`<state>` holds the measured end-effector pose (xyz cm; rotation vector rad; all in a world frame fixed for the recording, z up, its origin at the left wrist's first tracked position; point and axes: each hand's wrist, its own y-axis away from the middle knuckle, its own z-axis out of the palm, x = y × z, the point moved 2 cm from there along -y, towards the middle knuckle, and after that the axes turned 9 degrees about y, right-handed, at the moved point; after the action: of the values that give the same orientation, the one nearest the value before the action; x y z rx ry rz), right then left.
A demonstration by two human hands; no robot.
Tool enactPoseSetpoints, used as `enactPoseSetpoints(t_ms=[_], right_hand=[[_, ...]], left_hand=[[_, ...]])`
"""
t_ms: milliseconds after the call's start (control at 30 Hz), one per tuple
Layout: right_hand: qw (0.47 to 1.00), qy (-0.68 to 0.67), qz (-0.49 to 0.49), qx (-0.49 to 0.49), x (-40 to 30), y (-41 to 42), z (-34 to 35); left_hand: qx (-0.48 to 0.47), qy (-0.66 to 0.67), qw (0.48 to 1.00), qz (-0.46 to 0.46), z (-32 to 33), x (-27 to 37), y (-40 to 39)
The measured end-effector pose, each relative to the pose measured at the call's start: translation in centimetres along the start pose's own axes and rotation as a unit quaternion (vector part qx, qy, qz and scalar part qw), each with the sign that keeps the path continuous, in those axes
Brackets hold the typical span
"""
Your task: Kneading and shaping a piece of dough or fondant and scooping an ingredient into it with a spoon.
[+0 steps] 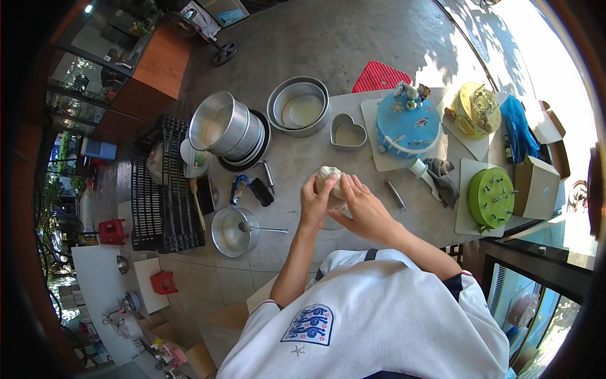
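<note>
A pale lump of dough-like material (328, 173) is held between my two hands above the table. My left hand (316, 199) wraps its left side, with the thumb on it. My right hand (362, 203) lies against its right side, fingers together and the thumb lower down. Beneath the hands a round, clear or pale item shows only in part; what it is, I cannot tell. A heart-shaped metal cake tin (348, 132) stands just beyond them. To the right on the table lies a short metal tube-like tool (396, 194).
Metal cake tins (220, 124) are stacked at the left, near a metal bowl (235, 232) with a spoon and a black plastic crate (165, 189). Nested round tins (298, 106) stand farther back. Blue (407, 123), yellow (475, 111) and green (490, 198) cakes occupy the right, beside a grey cloth (442, 182).
</note>
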<state>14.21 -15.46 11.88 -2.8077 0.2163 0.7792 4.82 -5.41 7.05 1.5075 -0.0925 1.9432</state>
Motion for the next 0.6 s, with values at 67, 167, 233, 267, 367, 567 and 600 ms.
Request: enactPoseSetpoints(t_ms=[67,167,233,267,367,567,600], right_hand=[[0.976,-0.198,0.057,-0.073,1.1,-0.7,-1.3],[0.828,-0.531,0.137,-0.113,3.3,-0.9,0.2],[0.775,-0.579,0.226,-0.113,3.6,-1.2,0.7],[0.722,-0.636,0.231,-0.147,3.3,-1.4,1.3],[0.565,-0.761,0.263,-0.181,1.7,-1.2,2.4],[0.532,-0.808,0.210,-0.138,2.4,-1.2,2.4],[0.541,-0.800,0.219,-0.141,2.7,-1.0,2.6]], left_hand=[[-0.004,0.017,1.000,-0.013,-0.8,0.7,0.3],[-0.045,0.032,0.998,-0.023,0.0,2.0,1.0],[-0.077,-0.007,0.995,0.061,0.3,2.4,1.4],[-0.076,-0.008,0.995,0.063,0.5,2.3,1.6],[-0.087,-0.138,0.969,0.184,1.8,2.5,2.2],[-0.018,-0.575,0.758,0.309,3.5,4.7,4.2],[-0.018,-0.575,0.757,0.309,3.5,4.9,4.3]])
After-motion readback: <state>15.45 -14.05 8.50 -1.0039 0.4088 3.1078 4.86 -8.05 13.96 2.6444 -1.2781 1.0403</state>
